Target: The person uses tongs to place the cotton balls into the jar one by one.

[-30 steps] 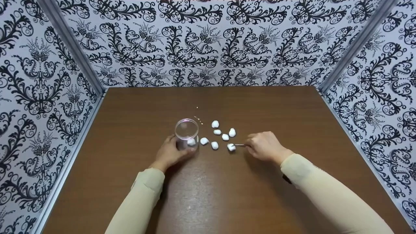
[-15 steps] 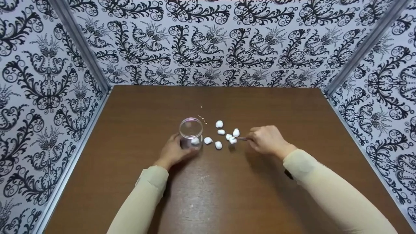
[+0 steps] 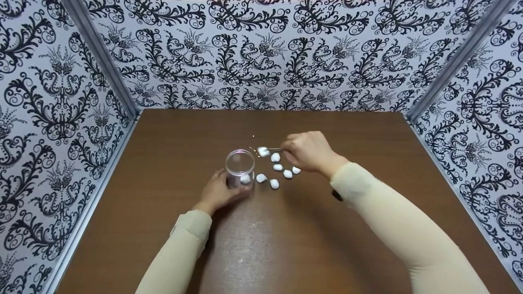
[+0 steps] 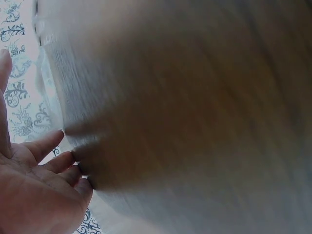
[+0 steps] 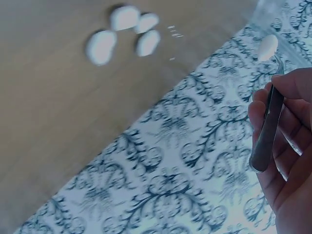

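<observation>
My left hand [image 3: 219, 191] grips the side of a clear round jar [image 3: 240, 173], thumb in front and fingers behind. A white cotton ball [image 3: 245, 179] shows low inside the jar. Tweezers [image 5: 267, 130] are pinched in my right hand [image 3: 309, 151], and their tips hold another cotton ball [image 5: 267, 48]. In the head view this held ball appears just right of and beyond the jar's rim. Several loose cotton balls [image 3: 278, 167] lie on the table right of the jar. In the left wrist view, the left hand's fingertips [image 4: 61, 163] stand in a row.
The brown wooden table [image 3: 171, 139] is bounded by patterned black-and-white walls [image 3: 261, 57] at the back and both sides. Several tiny pale bits [image 3: 255, 152] lie behind the jar. One cotton ball [image 3: 296, 170] lies below the right hand.
My right hand has lifted the cotton ball in the tweezers from the right of the group, moving it left and away towards the jar. My left hand stays on the jar.
</observation>
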Demonstrator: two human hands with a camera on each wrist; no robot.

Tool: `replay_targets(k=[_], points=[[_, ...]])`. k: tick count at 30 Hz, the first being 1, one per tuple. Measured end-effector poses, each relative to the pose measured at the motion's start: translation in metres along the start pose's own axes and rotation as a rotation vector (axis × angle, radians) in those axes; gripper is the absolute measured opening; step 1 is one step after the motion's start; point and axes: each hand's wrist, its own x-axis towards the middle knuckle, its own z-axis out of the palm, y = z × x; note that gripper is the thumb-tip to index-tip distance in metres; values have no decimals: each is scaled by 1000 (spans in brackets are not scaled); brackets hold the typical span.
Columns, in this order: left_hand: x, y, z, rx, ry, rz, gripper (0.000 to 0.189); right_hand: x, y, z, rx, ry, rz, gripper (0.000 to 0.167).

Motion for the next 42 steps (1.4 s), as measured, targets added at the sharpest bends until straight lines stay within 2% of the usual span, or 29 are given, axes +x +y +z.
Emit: replay_targets(k=[4, 9, 18, 26, 31, 42], points=[[-2, 0, 0, -5, 2, -2, 89, 18, -13, 6, 20, 6, -31, 14], [-3, 2, -2, 1, 10, 3, 88, 27, -26, 16, 27, -34, -49, 10], [-1, 1, -1, 17, 22, 18, 89, 26, -31, 26, 9, -70, -61, 8], [-3, 1, -2, -26, 0, -4, 89, 19, -28, 22, 33, -56, -54, 8], [-3, 2, -1, -23, -5, -9, 89, 0, -14, 14, 35, -68, -27, 7], [-3, 1, -1, -24, -1, -1, 89, -66, 33, 15, 15, -128, 92, 11]])
